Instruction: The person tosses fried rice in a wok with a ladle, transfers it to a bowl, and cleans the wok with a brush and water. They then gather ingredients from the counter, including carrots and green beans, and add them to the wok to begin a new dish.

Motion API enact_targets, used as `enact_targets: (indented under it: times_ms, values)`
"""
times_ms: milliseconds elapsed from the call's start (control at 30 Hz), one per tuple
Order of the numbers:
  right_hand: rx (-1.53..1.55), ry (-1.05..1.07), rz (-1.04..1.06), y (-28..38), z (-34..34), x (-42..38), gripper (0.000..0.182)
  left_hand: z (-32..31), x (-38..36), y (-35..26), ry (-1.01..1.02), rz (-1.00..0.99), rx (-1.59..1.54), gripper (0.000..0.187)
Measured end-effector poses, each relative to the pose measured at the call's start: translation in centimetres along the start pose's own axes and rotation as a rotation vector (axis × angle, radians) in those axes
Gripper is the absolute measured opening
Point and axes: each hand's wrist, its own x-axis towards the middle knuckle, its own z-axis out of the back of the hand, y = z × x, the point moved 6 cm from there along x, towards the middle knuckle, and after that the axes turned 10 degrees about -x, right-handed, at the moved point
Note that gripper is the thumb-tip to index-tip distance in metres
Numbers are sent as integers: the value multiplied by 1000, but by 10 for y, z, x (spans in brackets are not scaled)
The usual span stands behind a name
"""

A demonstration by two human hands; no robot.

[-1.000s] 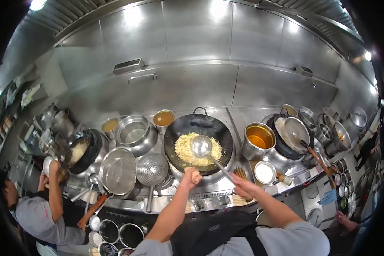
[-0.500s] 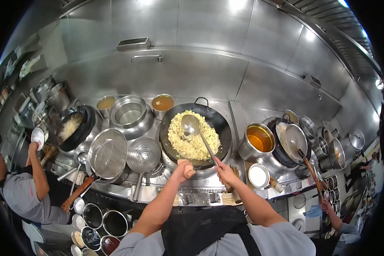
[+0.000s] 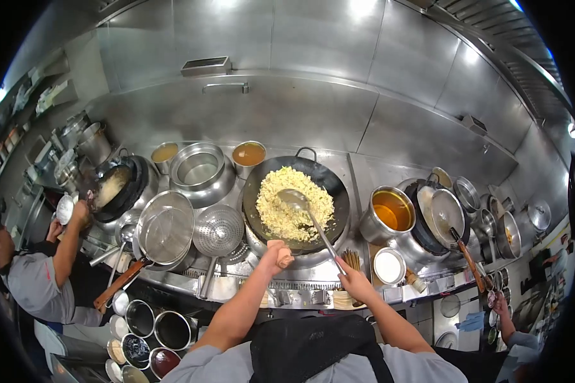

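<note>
The wok (image 3: 340, 203) shows bare inner wall from 1 to 4 o'clock, beside loose, pale-yellow food (image 3: 276, 218). Left grip (image 3: 273, 258) is closed on cloth (image 3: 284, 259) at the 7 o'clock rim; right grip (image 3: 355, 283), around the ladle (image 3: 292, 199) handle.

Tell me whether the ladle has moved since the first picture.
Yes. Judged against the loop handle at the back of the wok, the bowl of the ladle has shifted left.
</note>
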Motion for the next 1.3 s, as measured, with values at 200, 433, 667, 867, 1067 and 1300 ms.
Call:
enact_targets:
  times_ms: [200,433,667,867,1067,1300]
  values:
    - [105,148,150,1,42,-146,61,-67,-168,40,-168,-76,33,14]
    - [-345,-200,156,-28,8,-72,65,-22,-66,44,139,-135,-52,9]
    - [-111,-188,212,7,-7,-108,65,13,-133,47,84,-93,67,7]
    - [34,53,-6,-5,17,-227,64,-35,-141,22,-36,-55,85,13]
    - [-431,-164,89,0,8,-93,65,-37,-52,19,73,-80,-4,18]
    - [-169,-244,155,3,-27,-48,70,37,-88,48,173,-47,82,13]
